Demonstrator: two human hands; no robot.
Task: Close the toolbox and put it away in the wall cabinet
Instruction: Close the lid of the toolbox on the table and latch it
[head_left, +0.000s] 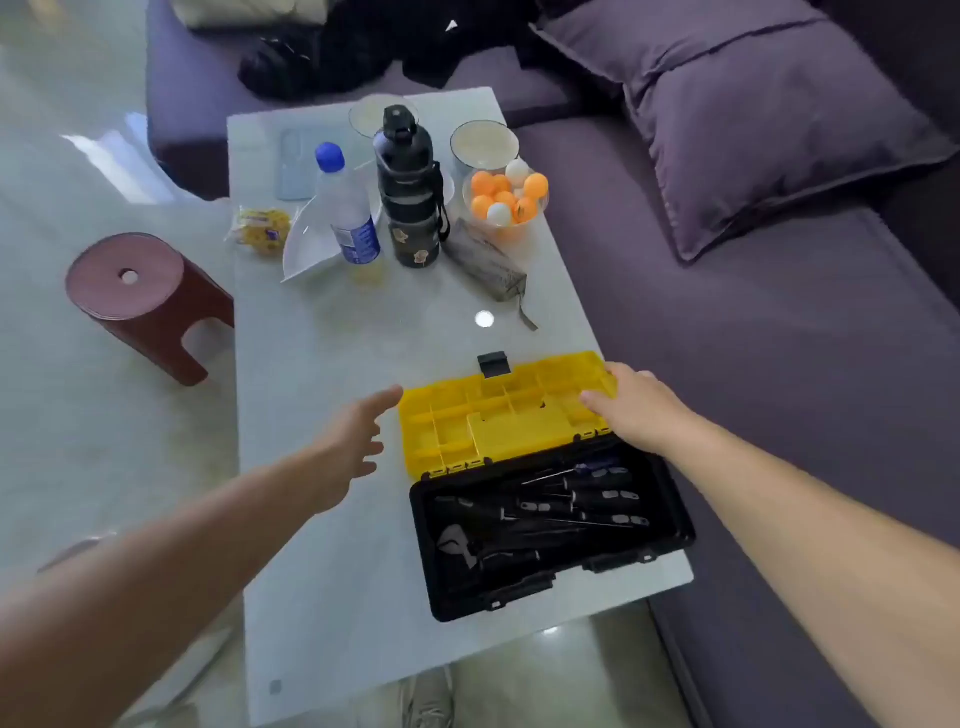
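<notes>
A black toolbox lies open on the near right part of the white table, with screwdrivers and a wrench inside. Its yellow lid is folded back flat, away from me, with a black latch at its far edge. My right hand rests on the lid's right end, fingers curled over its far corner. My left hand hovers just left of the lid with fingers spread, not touching it. No wall cabinet is in view.
Farther along the table stand a black flask, a clear water bottle, a bowl of ping-pong balls, a grey pouch and dishes. A purple sofa runs along the right. A red stool stands left.
</notes>
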